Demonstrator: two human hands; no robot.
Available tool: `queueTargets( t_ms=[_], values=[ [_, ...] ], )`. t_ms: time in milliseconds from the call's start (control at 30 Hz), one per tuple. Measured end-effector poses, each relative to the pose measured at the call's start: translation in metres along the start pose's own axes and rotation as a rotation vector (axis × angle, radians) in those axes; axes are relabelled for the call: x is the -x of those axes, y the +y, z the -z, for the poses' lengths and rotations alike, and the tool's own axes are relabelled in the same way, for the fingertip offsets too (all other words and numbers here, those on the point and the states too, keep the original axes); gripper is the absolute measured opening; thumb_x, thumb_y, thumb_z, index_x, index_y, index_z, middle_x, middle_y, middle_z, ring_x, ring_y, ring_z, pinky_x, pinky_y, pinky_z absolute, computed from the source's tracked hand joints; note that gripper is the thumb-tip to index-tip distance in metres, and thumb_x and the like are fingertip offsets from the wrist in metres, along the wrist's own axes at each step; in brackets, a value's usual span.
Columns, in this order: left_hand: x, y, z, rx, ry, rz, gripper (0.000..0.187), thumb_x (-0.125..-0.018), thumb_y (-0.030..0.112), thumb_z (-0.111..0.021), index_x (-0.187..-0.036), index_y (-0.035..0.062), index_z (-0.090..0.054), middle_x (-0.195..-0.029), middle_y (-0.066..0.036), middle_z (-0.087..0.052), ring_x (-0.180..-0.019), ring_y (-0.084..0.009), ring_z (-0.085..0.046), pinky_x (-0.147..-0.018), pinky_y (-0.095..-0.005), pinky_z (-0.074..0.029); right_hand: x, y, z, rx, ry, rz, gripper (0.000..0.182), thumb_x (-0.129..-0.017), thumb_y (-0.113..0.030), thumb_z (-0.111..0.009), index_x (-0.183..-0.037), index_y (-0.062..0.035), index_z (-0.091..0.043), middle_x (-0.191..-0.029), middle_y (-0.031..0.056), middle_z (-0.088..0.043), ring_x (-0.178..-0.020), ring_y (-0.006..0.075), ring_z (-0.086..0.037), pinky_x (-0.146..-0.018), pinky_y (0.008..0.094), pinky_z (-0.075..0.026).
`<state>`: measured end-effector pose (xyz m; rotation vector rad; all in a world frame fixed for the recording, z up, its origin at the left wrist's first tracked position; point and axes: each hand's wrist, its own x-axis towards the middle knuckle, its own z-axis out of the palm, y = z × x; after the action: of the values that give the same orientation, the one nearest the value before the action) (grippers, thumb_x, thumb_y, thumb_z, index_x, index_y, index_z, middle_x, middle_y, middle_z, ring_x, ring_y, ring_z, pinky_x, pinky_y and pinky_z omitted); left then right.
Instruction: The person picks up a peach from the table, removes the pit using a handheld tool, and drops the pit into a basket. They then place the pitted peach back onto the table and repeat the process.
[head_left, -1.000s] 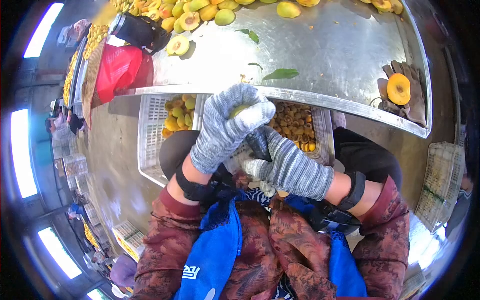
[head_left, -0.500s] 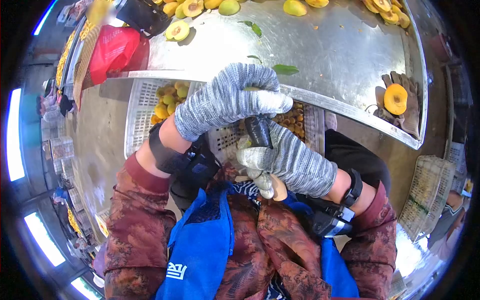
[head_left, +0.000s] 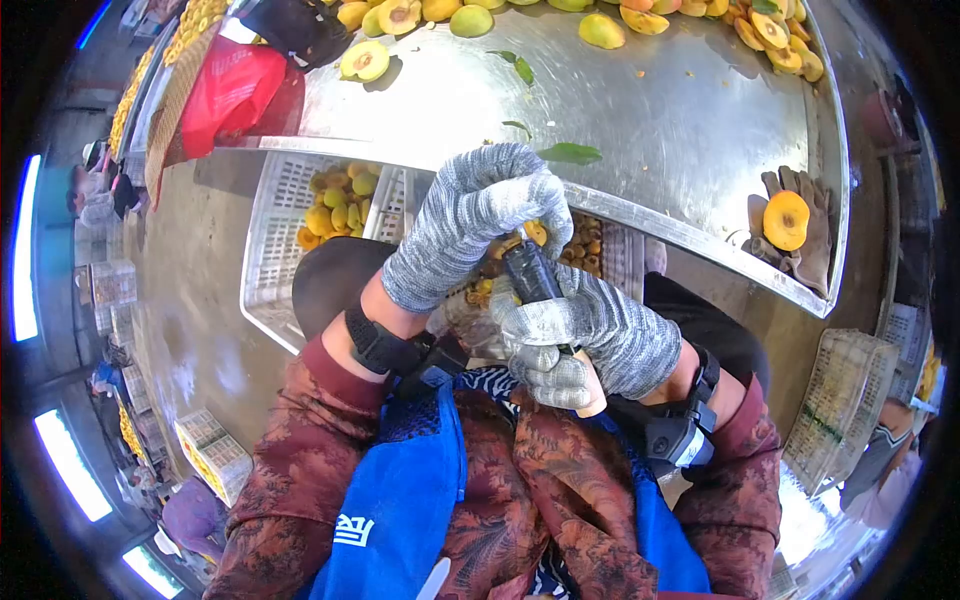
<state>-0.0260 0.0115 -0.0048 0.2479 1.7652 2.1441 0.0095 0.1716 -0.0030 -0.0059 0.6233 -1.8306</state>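
Observation:
My left hand [head_left: 475, 225], in a grey knitted glove, is curled around a piece of yellow peach [head_left: 536, 233], mostly hidden by the fingers. My right hand [head_left: 600, 330], gloved alike, is closed around a tool with a black-wrapped shaft [head_left: 530, 270] and a pale wooden end [head_left: 592, 395]. The tool's upper end meets the fruit at my left fingers; its tip is hidden. Both hands are in front of my chest, just below the metal table's [head_left: 660, 130] near edge.
Cut peaches [head_left: 365, 61] lie along the table's far side. A peach half [head_left: 786, 220] rests on brown gloves [head_left: 825, 235] at the right corner. A red bag [head_left: 228, 95] is at the left. Below stand a crate [head_left: 262, 240] of peaches and another holding small brownish pieces [head_left: 583, 250].
The tool's black shaft shows more and the yellow fruit has come into view between my left fingers. My right hand has shifted slightly right. The camera view has moved a little.

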Motion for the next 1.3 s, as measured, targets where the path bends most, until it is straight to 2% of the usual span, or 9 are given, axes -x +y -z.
queueTargets(
  t_ms=[267, 400, 500, 767, 800, 900, 1033, 1100, 1300],
  values=[
    [0.002, 0.005, 0.006, -0.044, 0.062, -0.071, 0.029, -0.083, 0.028, -0.051, -0.073, 0.0011, -0.055, -0.067, -0.01, -0.057, -0.064, -0.0187, -0.055, -0.061, -0.0288, -0.045, -0.01, -0.011, -0.007, 0.63, 0.177, 0.1, 0.038, -0.081, -0.02, -0.06, -0.11, 0.0011, -0.049, -0.089, 0.0045, -0.057, -0.082, 0.0112, -0.053, -0.074, 0.0247, -0.044],
    [0.0, 0.012, 0.006, -0.128, 0.091, -0.01, 0.027, -0.083, 0.026, -0.051, -0.077, 0.0007, -0.057, -0.07, -0.009, -0.059, -0.069, -0.0169, -0.057, -0.066, -0.0289, -0.046, -0.026, 0.012, 0.004, 1.139, 0.49, 0.419, 0.06, -0.077, -0.018, -0.064, -0.123, 0.0065, -0.035, -0.087, 0.0092, -0.06, -0.077, 0.0203, -0.058, -0.07, 0.0304, -0.046],
    [-0.003, 0.011, 0.011, -0.224, 0.063, -0.039, 0.023, -0.083, 0.023, -0.053, -0.08, 0.0005, -0.059, -0.072, -0.007, -0.06, -0.071, -0.0149, -0.057, -0.069, -0.0282, -0.046, -0.028, 0.011, 0.007, 1.378, 0.666, 0.302, 0.065, -0.075, -0.017, -0.064, -0.125, 0.0074, -0.03, -0.084, 0.0166, -0.06, -0.074, 0.0263, -0.061, -0.064, 0.0329, -0.048],
    [-0.011, 0.01, 0.006, -0.241, 0.198, -0.064, 0.024, -0.082, 0.022, -0.054, -0.093, 0.0003, -0.058, -0.077, -0.004, -0.06, -0.078, -0.0129, -0.057, -0.074, -0.0241, -0.045, -0.037, 0.008, 0.024, 1.432, 0.682, 0.615, 0.071, -0.077, -0.013, -0.059, -0.134, -0.0005, -0.018, -0.083, 0.0221, -0.059, -0.074, 0.0334, -0.06, -0.063, 0.0364, -0.048],
    [-0.01, 0.004, 0.01, -0.444, 0.152, -0.285, 0.021, -0.084, 0.019, -0.052, -0.096, 0.0032, -0.059, -0.084, -0.005, -0.06, -0.081, -0.0149, -0.057, -0.076, -0.0258, -0.045, -0.035, 0.004, 0.02, 1.426, 0.695, 0.428, 0.072, -0.077, -0.012, -0.059, -0.135, -0.0009, -0.017, -0.085, 0.0234, -0.058, -0.075, 0.034, -0.059, -0.063, 0.0369, -0.047],
    [-0.006, -0.008, 0.008, -0.428, 0.221, -0.303, 0.02, -0.086, 0.015, -0.049, -0.101, 0.0083, -0.06, -0.096, -0.008, -0.058, -0.087, -0.0173, -0.056, -0.078, -0.0288, -0.045, -0.037, 0.007, 0.02, 1.45, 0.726, 0.392, 0.072, -0.077, -0.01, -0.058, -0.135, -0.002, -0.017, -0.08, 0.022, -0.057, -0.07, 0.0333, -0.058, -0.061, 0.0371, -0.047],
    [-0.009, -0.007, 0.009, -0.336, 0.286, -0.04, 0.026, -0.087, 0.008, -0.045, -0.109, 0.0122, -0.057, -0.104, -0.01, -0.055, -0.091, -0.0199, -0.055, -0.081, -0.031, -0.045, -0.044, 0.007, 0.037, 1.538, 0.729, 0.566, 0.069, -0.077, -0.008, -0.057, -0.134, -0.0027, -0.019, -0.078, 0.0203, -0.056, -0.068, 0.0326, -0.057, -0.062, 0.0373, -0.046],
    [-0.01, -0.02, 0.016, -0.565, 0.242, -0.402, 0.032, -0.085, 0.005, -0.044, -0.115, 0.0107, -0.052, -0.106, -0.012, -0.054, -0.092, -0.0212, -0.055, -0.082, -0.0312, -0.045, -0.046, 0.003, 0.037, 1.588, 0.754, 0.545, 0.062, -0.076, -0.007, -0.055, -0.131, -0.0024, -0.026, -0.079, 0.02, -0.054, -0.07, 0.0328, -0.056, -0.063, 0.0374, -0.045],
    [-0.006, -0.015, 0.023, -0.827, 0.239, -0.484, 0.035, -0.083, 0.002, -0.044, -0.117, 0.0096, -0.05, -0.104, -0.013, -0.055, -0.095, -0.0231, -0.055, -0.083, -0.033, -0.045, -0.043, -0.007, 0.024, 1.511, 0.677, 0.454, 0.058, -0.076, -0.009, -0.057, -0.127, -0.0003, -0.032, -0.095, 0.0242, -0.055, -0.087, 0.0356, -0.056, -0.073, 0.0367, -0.046]
  ],
)
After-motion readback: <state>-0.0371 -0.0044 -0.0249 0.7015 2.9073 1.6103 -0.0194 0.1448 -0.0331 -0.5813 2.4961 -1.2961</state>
